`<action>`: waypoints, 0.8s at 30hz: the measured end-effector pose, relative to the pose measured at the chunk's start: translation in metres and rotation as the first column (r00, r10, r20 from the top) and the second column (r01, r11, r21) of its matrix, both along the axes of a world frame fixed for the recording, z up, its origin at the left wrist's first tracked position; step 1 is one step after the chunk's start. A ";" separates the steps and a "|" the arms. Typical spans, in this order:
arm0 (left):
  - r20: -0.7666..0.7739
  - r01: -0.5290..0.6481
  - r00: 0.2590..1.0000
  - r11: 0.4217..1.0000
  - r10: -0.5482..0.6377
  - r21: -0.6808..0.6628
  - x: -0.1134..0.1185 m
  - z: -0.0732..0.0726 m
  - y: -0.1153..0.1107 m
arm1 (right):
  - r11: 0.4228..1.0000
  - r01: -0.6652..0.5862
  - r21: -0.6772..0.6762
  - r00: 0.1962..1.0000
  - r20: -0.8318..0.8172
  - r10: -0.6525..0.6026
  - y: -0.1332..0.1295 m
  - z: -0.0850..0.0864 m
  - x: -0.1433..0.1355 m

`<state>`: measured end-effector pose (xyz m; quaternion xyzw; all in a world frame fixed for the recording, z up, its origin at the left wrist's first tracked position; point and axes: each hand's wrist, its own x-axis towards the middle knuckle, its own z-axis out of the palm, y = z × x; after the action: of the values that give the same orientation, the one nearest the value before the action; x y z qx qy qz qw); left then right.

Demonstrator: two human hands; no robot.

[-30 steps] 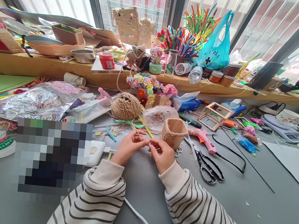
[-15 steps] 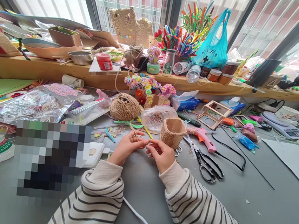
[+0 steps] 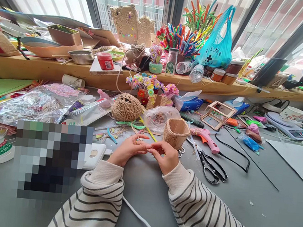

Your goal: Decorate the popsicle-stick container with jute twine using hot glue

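My left hand point(image 3: 130, 149) is closed in a pinch over the grey table, and a strand of jute twine point(image 3: 134, 127) runs into its fingers from behind. My right hand point(image 3: 165, 156) pinches too, its fingertips meeting those of the left. Whatever lies between the right fingertips is too small and covered to make out. Behind the left hand sits a ball of jute twine point(image 3: 126, 107). Just beyond the right hand stands a small wooden holder point(image 3: 175, 135) with twine wrapped round its sides and rim.
Black-handled scissors point(image 3: 212, 167) and a pink glue gun point(image 3: 205, 137) lie to the right. A white device point(image 3: 95, 156) with a cable is left of my hands. Behind are a clear plastic bag point(image 3: 160, 118), a wooden frame point(image 3: 217, 115) and crocheted flowers point(image 3: 146, 82).
My fingertips have drawn closer together, and the left fingers are stretched a little straighter. The right hand has shifted slightly. The holder and the twine ball stay where they were.
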<state>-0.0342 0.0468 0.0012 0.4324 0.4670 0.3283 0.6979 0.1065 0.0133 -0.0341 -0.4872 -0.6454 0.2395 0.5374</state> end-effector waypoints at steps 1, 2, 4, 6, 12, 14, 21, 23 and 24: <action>-0.006 0.006 1.000 1.000 -0.006 0.000 0.000 0.000 0.000 | 1.000 -0.004 0.014 1.000 0.012 0.004 0.000 0.000 0.001; -0.014 0.013 1.000 1.000 -0.013 0.000 0.000 0.001 0.000 | 1.000 -0.011 0.024 1.000 0.024 0.010 -0.001 -0.001 0.001; -0.028 0.033 0.999 0.999 -0.033 -0.003 -0.001 0.002 0.001 | 0.999 -0.023 0.045 0.999 0.045 0.021 -0.001 -0.001 0.002; -0.029 0.058 0.998 0.998 -0.059 -0.009 -0.002 0.002 0.002 | 0.997 -0.028 0.067 0.998 0.056 0.025 -0.001 -0.001 0.003; -0.001 0.070 0.998 0.998 -0.070 0.002 -0.005 0.001 0.003 | 0.988 0.013 0.152 0.997 0.074 -0.024 0.000 0.001 0.003; -0.004 0.066 0.998 0.998 -0.066 0.013 -0.004 0.001 0.003 | 0.985 0.020 0.172 0.995 0.090 -0.035 0.000 0.002 0.003; -0.023 0.038 0.999 0.998 -0.037 0.044 -0.002 0.002 0.001 | 0.982 -0.017 0.189 0.987 0.162 -0.014 -0.001 0.002 0.004; 0.002 0.046 0.999 0.998 -0.046 0.036 -0.002 0.002 0.000 | 0.984 -0.011 0.177 0.988 0.152 -0.016 0.000 0.002 0.004; 0.012 0.048 0.999 0.998 -0.049 0.031 -0.002 0.002 0.000 | 0.985 -0.013 0.170 0.989 0.148 -0.012 0.000 0.001 0.004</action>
<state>-0.0364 0.0471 0.0031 0.4521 0.4468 0.3212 0.7020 0.1106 0.0133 -0.0326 -0.4559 -0.7019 0.1467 0.5273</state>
